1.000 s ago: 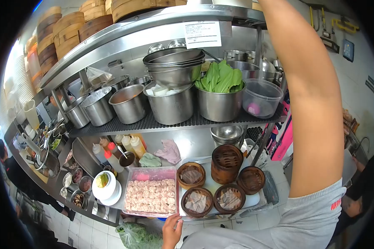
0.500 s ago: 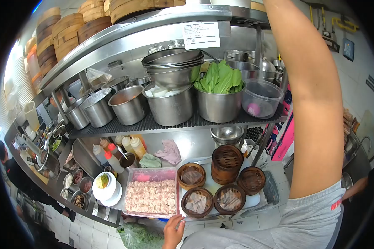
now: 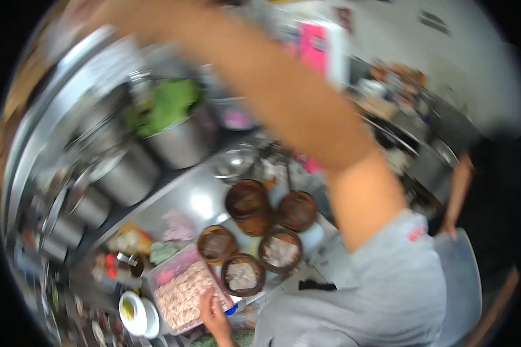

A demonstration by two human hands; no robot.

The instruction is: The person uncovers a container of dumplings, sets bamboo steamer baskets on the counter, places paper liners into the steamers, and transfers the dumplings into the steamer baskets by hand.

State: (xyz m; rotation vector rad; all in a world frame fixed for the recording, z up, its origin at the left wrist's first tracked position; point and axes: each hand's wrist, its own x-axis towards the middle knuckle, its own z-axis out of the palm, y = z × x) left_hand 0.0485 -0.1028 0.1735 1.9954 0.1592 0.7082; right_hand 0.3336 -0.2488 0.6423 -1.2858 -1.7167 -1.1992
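My left hand [image 3: 213, 312] is at the near right edge of a clear plastic tray [image 3: 152, 283] filled with rows of pale dumplings [image 3: 182, 296]. Its fingers are stretched out, with nothing visible in them. My right arm reaches up across the view, and my right hand [image 3: 90, 17] is a blur at the top left, close to the upper metal shelf [image 3: 69, 66]; its fingers cannot be made out. Just right of the tray stand small round bamboo steamers [image 3: 243, 275], two showing whitish contents, beside a taller steamer stack [image 3: 250, 202].
Steel pots [image 3: 182, 139], one holding green leaves [image 3: 171, 104], line the middle shelf. White bowls [image 3: 134, 315] and sauce bottles [image 3: 107, 266] are left of the tray. A person in dark clothing [image 3: 492, 191] stands at right beside a grey chair [image 3: 460, 283].
The view has swung right and tilted, blurring the picture. My right arm now extends toward the upper left, bringing its blurred hand into view. My left hand has come up against the dumpling tray.
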